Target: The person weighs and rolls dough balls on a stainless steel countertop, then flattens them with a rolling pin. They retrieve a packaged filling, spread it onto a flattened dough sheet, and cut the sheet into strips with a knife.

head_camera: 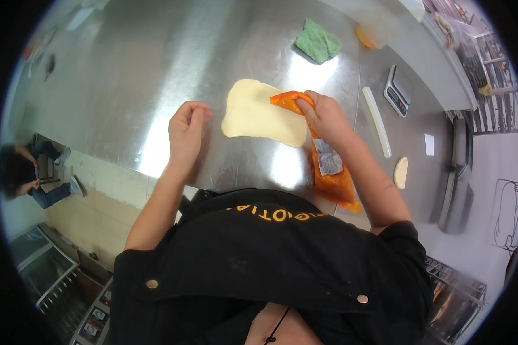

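Note:
A flat, roughly rectangular sheet of pale dough [254,113] lies on the stainless steel worktop [129,82] in front of me. My right hand [326,115] grips the narrow neck of an orange-filled plastic piping bag [334,186]. The bag's tip reaches over the right part of the dough. Its full body hangs down under my wrist to the table's near edge and bears a white label with writing. Left of the dough, apart from it, my left hand [186,129] is loosely curled, thumb against the fingers, with nothing visible in it.
A green cloth [317,42] lies beyond the dough. To the right are a white rod [377,122], a digital scale [398,91] and a small dough piece [400,173]. A person [34,170] sits at far left, beyond the table. Ovenlike equipment [52,267] stands behind me at left.

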A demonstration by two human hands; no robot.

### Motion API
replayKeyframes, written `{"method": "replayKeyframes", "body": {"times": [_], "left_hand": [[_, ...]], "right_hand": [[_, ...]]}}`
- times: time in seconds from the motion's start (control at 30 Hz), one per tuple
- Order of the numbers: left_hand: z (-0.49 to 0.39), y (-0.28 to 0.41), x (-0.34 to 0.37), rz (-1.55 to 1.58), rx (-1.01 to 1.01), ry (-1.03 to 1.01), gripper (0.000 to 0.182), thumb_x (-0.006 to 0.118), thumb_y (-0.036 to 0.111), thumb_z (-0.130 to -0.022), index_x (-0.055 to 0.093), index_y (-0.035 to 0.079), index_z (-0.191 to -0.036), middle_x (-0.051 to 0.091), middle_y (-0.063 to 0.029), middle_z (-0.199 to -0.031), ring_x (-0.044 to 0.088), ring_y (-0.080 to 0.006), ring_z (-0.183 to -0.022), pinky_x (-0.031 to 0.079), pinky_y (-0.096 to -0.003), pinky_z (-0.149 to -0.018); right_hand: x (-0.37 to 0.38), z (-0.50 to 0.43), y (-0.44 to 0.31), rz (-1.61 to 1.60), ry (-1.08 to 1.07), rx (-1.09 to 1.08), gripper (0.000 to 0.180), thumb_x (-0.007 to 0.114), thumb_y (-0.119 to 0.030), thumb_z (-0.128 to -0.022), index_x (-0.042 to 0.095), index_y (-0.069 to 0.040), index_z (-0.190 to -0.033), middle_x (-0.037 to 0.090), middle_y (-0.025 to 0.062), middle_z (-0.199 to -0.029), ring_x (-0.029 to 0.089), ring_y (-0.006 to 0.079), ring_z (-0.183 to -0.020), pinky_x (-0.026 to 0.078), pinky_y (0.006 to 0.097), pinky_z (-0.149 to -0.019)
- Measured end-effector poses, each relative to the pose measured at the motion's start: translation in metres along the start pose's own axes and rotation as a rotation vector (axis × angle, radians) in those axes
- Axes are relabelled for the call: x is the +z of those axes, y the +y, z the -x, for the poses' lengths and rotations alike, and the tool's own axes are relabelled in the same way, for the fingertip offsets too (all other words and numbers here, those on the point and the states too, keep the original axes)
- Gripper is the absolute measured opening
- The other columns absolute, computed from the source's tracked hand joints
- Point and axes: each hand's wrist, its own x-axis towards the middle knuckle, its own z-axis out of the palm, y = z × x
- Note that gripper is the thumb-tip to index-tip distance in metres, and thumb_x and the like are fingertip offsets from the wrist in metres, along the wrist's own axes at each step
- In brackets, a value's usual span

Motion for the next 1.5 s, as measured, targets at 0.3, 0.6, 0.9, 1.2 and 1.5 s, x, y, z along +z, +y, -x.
{"method": "replayKeyframes", "body": {"times": [0.3, 0.6, 0.9, 1.2, 1.5], "left_hand": [[-0.012, -0.032, -0.01, -0.182, 0.031, 0.075, 0.017, 0.052, 0.01, -0.097, 0.065, 0.002, -0.091, 0.066, -0.0038, -0.082, 0.06, -0.0113, -0.077, 0.047, -0.0258, -0.072], [-0.012, -0.043, -0.006, -0.263, 0.206, 0.083, 0.009, 0.057, 0.005, -0.091, 0.063, 0.001, -0.087, 0.064, -0.0082, -0.078, 0.061, -0.0194, -0.071, 0.049, -0.03, -0.068], [-0.013, -0.049, -0.004, -0.303, 0.231, 0.091, 0.008, 0.058, 0.005, -0.09, 0.063, 0.001, -0.086, 0.064, -0.009, -0.079, 0.062, -0.0212, -0.072, 0.049, -0.0311, -0.068], [0.042, 0.008, 0.04, -0.21, 0.202, -0.373, 0.02, 0.063, 0.01, -0.086, 0.069, 0.003, -0.104, 0.071, -0.0161, -0.095, 0.068, -0.0342, -0.086, 0.054, -0.0402, -0.08], [0.055, 0.031, 0.166, 0.695, -0.571, -0.797, 0.046, 0.065, 0.023, -0.093, 0.05, -0.001, -0.129, 0.063, -0.0138, -0.116, 0.061, -0.025, -0.106, 0.05, -0.0373, -0.091]], "right_hand": [[-0.023, -0.034, -0.007, -0.467, -0.353, 0.14, 0.029, 0.055, -0.019, -0.097, 0.059, 0.004, -0.114, 0.065, 0.0119, -0.091, 0.061, 0.0157, -0.075, 0.049, 0.0321, -0.075], [0.017, -0.045, -0.03, -0.015, -0.194, 0.047, 0.037, 0.054, -0.03, -0.098, 0.053, 0.003, -0.113, 0.067, 0.0208, -0.094, 0.066, 0.0341, -0.088, 0.05, 0.0417, -0.08], [0.038, -0.053, -0.038, 0.042, -0.182, 0.119, 0.035, 0.05, -0.03, -0.101, 0.05, 0.003, -0.112, 0.065, 0.0239, -0.096, 0.064, 0.0358, -0.091, 0.05, 0.0419, -0.082], [0.021, -0.048, -0.04, -0.059, -0.117, 0.127, 0.035, 0.052, -0.03, -0.1, 0.053, 0.003, -0.108, 0.065, 0.0227, -0.093, 0.064, 0.0321, -0.086, 0.049, 0.0398, -0.079], [0.005, -0.038, -0.047, -0.099, -0.138, 0.095, 0.032, 0.053, -0.028, -0.1, 0.053, 0.003, -0.107, 0.064, 0.0209, -0.089, 0.062, 0.0277, -0.084, 0.048, 0.0384, -0.076]]}}
